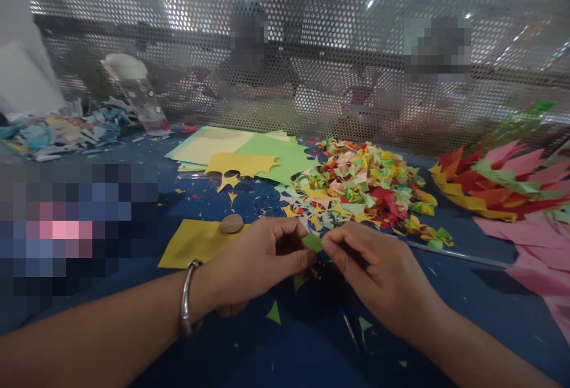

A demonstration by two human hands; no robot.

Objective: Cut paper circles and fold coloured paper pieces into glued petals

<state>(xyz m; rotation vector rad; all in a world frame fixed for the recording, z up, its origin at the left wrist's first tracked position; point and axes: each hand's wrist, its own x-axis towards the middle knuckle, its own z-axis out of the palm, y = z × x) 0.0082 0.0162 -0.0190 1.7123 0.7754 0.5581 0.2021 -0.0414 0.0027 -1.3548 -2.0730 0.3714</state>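
Between my two hands is a small green paper piece. My left hand, with a silver bangle at the wrist, pinches its left side. From the right, the fingertips of my right hand close on its other edge. A yellow paper sheet lies left of my left hand, with a brown oval stone-like object on it. Just beyond my hands spreads a pile of small folded paper pieces in many colours. Green paper scraps lie on the blue tabletop below.
Cut yellow sheet and green sheet lie beyond my hands. At right stands a folded-paper construction near pink paper. A white-lidded bottle and blue paper scraps are back left. A perforated metal panel borders the table.
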